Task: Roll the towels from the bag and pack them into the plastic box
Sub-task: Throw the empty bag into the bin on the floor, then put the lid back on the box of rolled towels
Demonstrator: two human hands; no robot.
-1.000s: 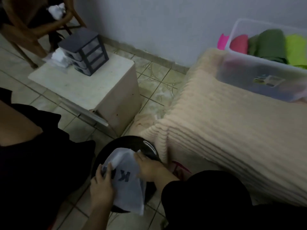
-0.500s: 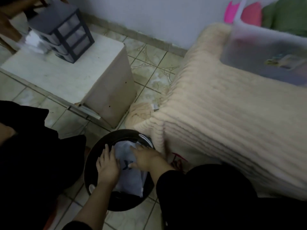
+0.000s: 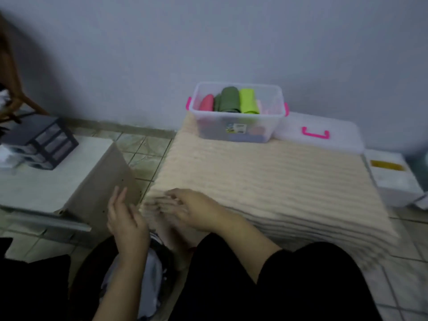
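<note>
A: Fingers?
B: Left hand (image 3: pixel 126 218) had its fingers (image 3: pixel 118 198) straight and spread, holding nothing. Right hand (image 3: pixel 185 208) was blurred; its fingers (image 3: pixel 166 205) seemed extended over the near corner of the ribbed cream cover (image 3: pixel 266 181). Grip: could not tell.
A: Towels?
B: White cloth (image 3: pixel 152 272) lay in the dark bag (image 3: pixel 90 272) below the hands. Rolled towels (image 3: pixel 229 100) stood in the clear plastic box (image 3: pixel 273 119) at the far end of the cover, its lid (image 3: pixel 324 135) just beside it.

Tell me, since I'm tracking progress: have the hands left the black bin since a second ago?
Yes. Both hands, left and right, have risen out of the bin toward the near edge of the beige blanket.
</note>
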